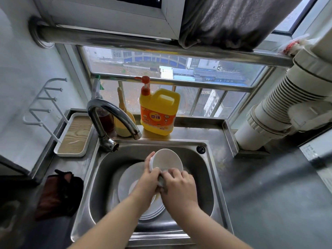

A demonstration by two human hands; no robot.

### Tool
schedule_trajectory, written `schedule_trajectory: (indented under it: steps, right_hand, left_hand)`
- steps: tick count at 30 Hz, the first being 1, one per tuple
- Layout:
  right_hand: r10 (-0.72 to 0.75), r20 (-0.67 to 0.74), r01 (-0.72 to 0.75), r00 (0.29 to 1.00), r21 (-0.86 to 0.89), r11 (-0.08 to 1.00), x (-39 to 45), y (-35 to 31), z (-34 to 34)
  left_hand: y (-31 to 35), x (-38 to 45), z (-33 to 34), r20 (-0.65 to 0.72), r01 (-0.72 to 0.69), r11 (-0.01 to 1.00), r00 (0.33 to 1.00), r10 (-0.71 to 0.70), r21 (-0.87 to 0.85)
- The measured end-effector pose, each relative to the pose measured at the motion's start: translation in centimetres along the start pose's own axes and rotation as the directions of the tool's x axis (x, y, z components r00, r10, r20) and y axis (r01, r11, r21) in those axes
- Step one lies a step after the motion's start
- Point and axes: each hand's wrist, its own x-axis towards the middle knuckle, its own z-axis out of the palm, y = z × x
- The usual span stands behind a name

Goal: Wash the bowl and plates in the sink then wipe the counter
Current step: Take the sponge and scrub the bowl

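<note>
A white bowl (pixel 168 159) is held tilted above the sink (pixel 203 177), its open mouth turned up and toward the person, rim standing nearly on edge. The left hand (pixel 148 178) grips the bowl's left rim, fingers curled behind the wall and thumb over the edge. The right hand (pixel 179 187) is closed around a small greyish scrubbing cloth (pixel 161 179), pressing it against the bowl's near rim. Being round, the bowl has no long axis; it looks like glazed ceramic, stiff and breakable, and probably slick once wet, so a rim pinch with fingers backing the wall seems the safest hold. Below the bowl, a stack of white plates (pixel 129 178) lies flat in the sink basin. Behind the sink, the tap (pixel 115 114) arches over the basin with no water seen running, and a yellow detergent bottle (pixel 159 112) stands on the ledge. Left of the sink, a dark cloth (pixel 59 193) lies on the counter (pixel 260 194).
</note>
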Motion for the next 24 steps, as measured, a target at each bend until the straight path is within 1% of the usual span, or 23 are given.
schedule_trajectory:
  steps: [1,2,3,4,5,6,7,8,10,11,12,13,14,15,16,17,18,19,20,21,22,23,24]
  right_hand:
    - [0.036,0.034,-0.038,0.999,0.059,0.998,-0.4,-0.1,-0.3]
    - [0.017,0.069,-0.027,0.997,0.132,0.991,-0.7,0.2,-0.2]
    - [-0.056,0.159,0.027,0.986,0.180,0.983,-1.1,0.9,-0.2]
    - [-0.186,0.209,0.146,0.960,0.192,0.970,-1.5,2.1,-0.4]
    - [-0.301,0.193,0.280,0.934,0.129,0.951,-1.5,3.5,-0.5]
    - [-0.405,0.168,0.408,0.899,0.017,0.913,-0.8,4.9,-0.6]
    - [-0.527,0.151,0.545,0.836,-0.125,0.829,0.4,5.9,-1.0]
    - [-0.630,0.142,0.644,0.763,-0.250,0.723,1.8,6.6,-1.5]
    - [-0.792,0.182,0.773,0.583,-0.424,0.471,4.6,7.0,-2.7]
    - [-0.811,0.235,0.791,0.535,-0.476,0.384,5.7,6.8,-3.8]
    - [-0.800,0.251,0.780,0.545,-0.502,0.374,6.2,6.6,-4.6]
    - [-0.780,0.208,0.750,0.590,-0.500,0.434,6.4,6.6,-4.9]
    - [-0.719,0.137,0.685,0.681,-0.465,0.560,6.0,6.5,-4.7]
    - [-0.597,0.084,0.578,0.798,-0.388,0.718,5.3,6.1,-4.6]
    - [-0.444,0.066,0.442,0.894,-0.305,0.844,4.2,5.4,-4.1]
    - [-0.282,0.078,0.292,0.956,-0.226,0.929,3.1,4.4,-3.6]
    - [-0.133,0.121,0.152,0.984,-0.165,0.974,2.1,3.1,-3.3]
    - [0.003,0.214,0.012,0.977,-0.071,0.997,1.3,1.7,-3.0]
    - [0.095,0.285,-0.105,0.954,0.020,0.994,0.5,0.5,-2.5]
    - [0.129,0.321,-0.171,0.938,0.106,0.980,-0.1,-0.2,-1.9]
    - [0.100,0.305,-0.153,0.947,0.157,0.976,-0.7,-0.5,-1.5]
    - [0.049,0.276,-0.102,0.960,0.184,0.977,-1.1,-0.2,-1.4]
    - [-0.017,0.238,-0.016,0.971,0.136,0.991,-1.2,0.7,-1.3]
  left_hand:
    - [-0.2,-0.1,0.1,-0.034,-0.004,1.000,0.999,0.005,0.009]
    - [0.0,-0.2,-0.2,-0.056,0.002,0.999,0.998,0.000,0.042]
    - [0.4,-0.2,-0.8,-0.054,0.017,0.997,0.998,-0.012,0.080]
    - [0.7,0.0,-1.6,-0.023,0.042,0.991,0.999,-0.039,0.128]
    - [1.2,0.1,-2.3,0.026,0.077,0.979,0.996,-0.083,0.188]
    - [1.7,0.1,-2.8,0.084,0.112,0.962,0.987,-0.137,0.247]
    - [2.4,0.0,-3.1,0.147,0.137,0.944,0.971,-0.187,0.300]
    - [3.0,-0.1,-3.0,0.206,0.148,0.926,0.951,-0.229,0.347]
    - [4.6,-0.2,-2.6,0.301,0.139,0.896,0.911,-0.283,0.421]
    - [5.3,-0.2,-2.3,0.330,0.121,0.889,0.899,-0.287,0.442]
    - [5.9,-0.2,-2.2,0.341,0.100,0.886,0.899,-0.276,0.453]
    - [6.3,0.0,-2.3,0.327,0.080,0.889,0.912,-0.248,0.452]
    - [6.4,0.2,-2.3,0.303,0.058,0.900,0.931,-0.205,0.433]
    - [6.3,0.4,-2.3,0.267,0.039,0.919,0.951,-0.155,0.393]
    - [5.9,0.5,-2.1,0.228,0.026,0.939,0.967,-0.110,0.343]
    - [5.4,0.4,-1.7,0.186,0.016,0.954,0.980,-0.074,0.301]
    - [4.6,0.4,-1.3,0.143,0.011,0.961,0.988,-0.052,0.276]
    - [3.8,0.4,-0.8,0.099,0.010,0.961,0.994,-0.038,0.275]
    - [3.1,0.5,-0.5,0.051,0.014,0.958,0.998,-0.030,0.286]
    - [2.6,0.6,-0.4,0.009,0.028,0.955,0.999,-0.032,0.295]
    - [2.4,0.7,-0.5,-0.018,0.046,0.954,0.999,-0.043,0.295]
    - [2.5,0.8,-0.8,-0.025,0.069,0.954,0.998,-0.065,0.293]
    - [2.7,0.8,-1.3,-0.008,0.093,0.946,0.995,-0.095,0.311]
